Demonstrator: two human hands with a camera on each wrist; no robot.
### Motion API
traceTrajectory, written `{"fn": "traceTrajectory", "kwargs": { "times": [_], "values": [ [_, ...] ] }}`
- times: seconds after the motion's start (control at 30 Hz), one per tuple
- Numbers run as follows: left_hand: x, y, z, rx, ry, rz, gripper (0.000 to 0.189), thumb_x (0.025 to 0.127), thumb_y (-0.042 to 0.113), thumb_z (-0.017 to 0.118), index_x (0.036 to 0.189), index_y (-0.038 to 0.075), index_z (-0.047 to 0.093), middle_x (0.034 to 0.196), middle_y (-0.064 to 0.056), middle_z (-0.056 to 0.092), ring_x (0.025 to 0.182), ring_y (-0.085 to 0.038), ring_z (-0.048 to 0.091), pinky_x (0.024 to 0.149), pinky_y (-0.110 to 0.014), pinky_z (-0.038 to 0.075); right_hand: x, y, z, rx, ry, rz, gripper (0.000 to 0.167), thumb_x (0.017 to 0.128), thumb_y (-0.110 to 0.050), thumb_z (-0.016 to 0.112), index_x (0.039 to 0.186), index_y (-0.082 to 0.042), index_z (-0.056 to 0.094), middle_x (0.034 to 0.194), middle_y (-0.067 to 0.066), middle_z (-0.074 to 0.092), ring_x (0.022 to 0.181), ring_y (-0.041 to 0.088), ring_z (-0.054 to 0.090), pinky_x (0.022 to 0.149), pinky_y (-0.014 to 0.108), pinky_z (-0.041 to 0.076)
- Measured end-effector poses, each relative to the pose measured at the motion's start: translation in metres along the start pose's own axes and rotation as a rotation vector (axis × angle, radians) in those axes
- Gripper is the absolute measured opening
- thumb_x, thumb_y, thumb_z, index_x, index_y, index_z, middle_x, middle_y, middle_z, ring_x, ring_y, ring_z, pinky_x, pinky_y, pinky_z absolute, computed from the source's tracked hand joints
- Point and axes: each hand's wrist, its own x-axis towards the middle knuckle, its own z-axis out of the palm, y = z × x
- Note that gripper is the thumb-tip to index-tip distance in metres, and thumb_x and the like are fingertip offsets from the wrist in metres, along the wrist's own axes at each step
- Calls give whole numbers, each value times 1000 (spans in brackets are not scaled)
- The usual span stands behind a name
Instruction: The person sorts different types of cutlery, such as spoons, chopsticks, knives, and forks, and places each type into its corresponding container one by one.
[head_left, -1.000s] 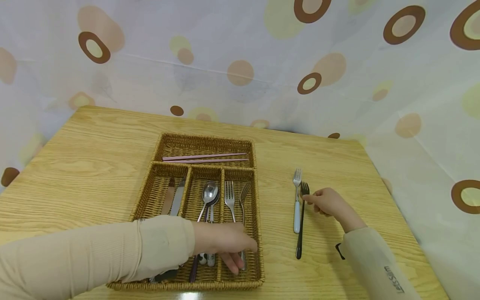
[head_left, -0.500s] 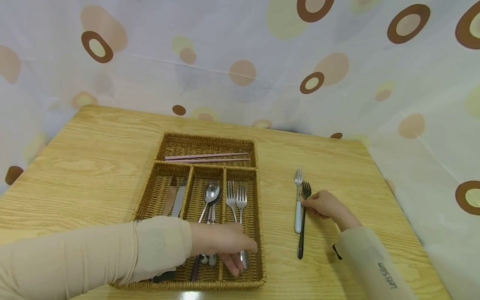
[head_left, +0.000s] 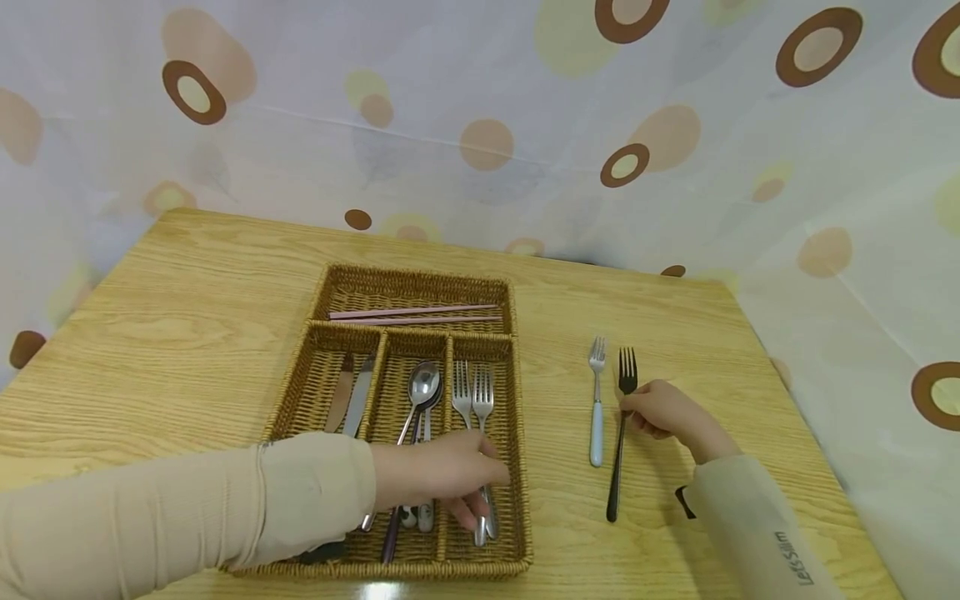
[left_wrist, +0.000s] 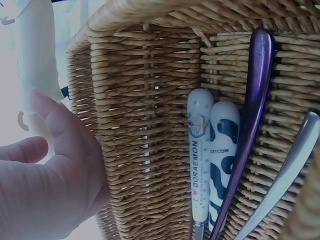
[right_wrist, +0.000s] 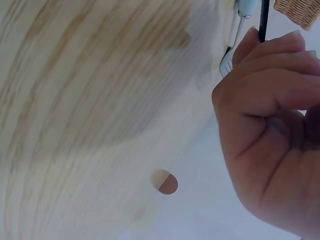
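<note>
My right hand (head_left: 666, 412) pinches a black fork (head_left: 628, 375) by its neck, thumb and fingers together. In the right wrist view the black handle (right_wrist: 264, 22) sticks out past the fingertips. Left of it on the table lies a fork with a pale blue handle (head_left: 596, 433), apart from the black one. My left hand (head_left: 450, 471) hovers over the right compartment of a wicker tray (head_left: 517, 417), its thumb and index finger apart in the left wrist view. Two silver forks, one on the left (head_left: 461, 392) and one on the right (head_left: 483, 396), lie beneath it, partly hidden.
Spoons (head_left: 423, 383) lie in the tray's middle compartment; their patterned handles (left_wrist: 200, 160) and a purple handle (left_wrist: 257, 90) show up close. Knives (head_left: 360, 396) fill the left compartment. Pink chopsticks (head_left: 420, 313) lie across the back one. A patterned curtain (head_left: 420, 125) hangs behind the table.
The right silver fork in the tray has turned from its side to flat, and my left hand has eased off it. My right hand has shifted the black fork right, away from the blue-handled one.
</note>
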Motion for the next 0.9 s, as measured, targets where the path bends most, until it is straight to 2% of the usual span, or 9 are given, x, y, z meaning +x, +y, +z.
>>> {"fn": "traceTrajectory", "kwargs": {
  "times": [0.23,0.37,0.67,0.9],
  "values": [
    [1,-2,0,2,34,32,20,89,9,50,100,-6,58,92,-14,60,57,-11,51,47,-17,48,-5,-7,-3,72,-78,-45,26,95,-18,44,84,-2,61,55,-6,46,46,4,36,46,20,33],
    [2,-2,0,-10,43,41,19,91,11,49,91,-6,59,84,-12,59,56,-10,50,47,-16,48,-7,-13,-4,152,-137,-88,25,96,-19,44,89,-1,60,54,-7,46,45,3,34,46,19,32],
    [3,-3,-1,-24,47,46,20,92,11,48,94,-6,58,81,-9,57,55,-9,50,47,-15,47,-12,-28,-1,250,-226,-162,26,97,-21,44,94,1,58,55,-9,45,46,1,36,47,17,32],
    [5,-4,-1,-16,47,50,20,92,11,48,92,-6,58,82,-12,58,55,-10,50,47,-16,48,-15,-39,4,321,-265,-208,23,98,-20,44,84,-7,57,55,-10,44,48,2,35,50,18,32]
  ]
}}
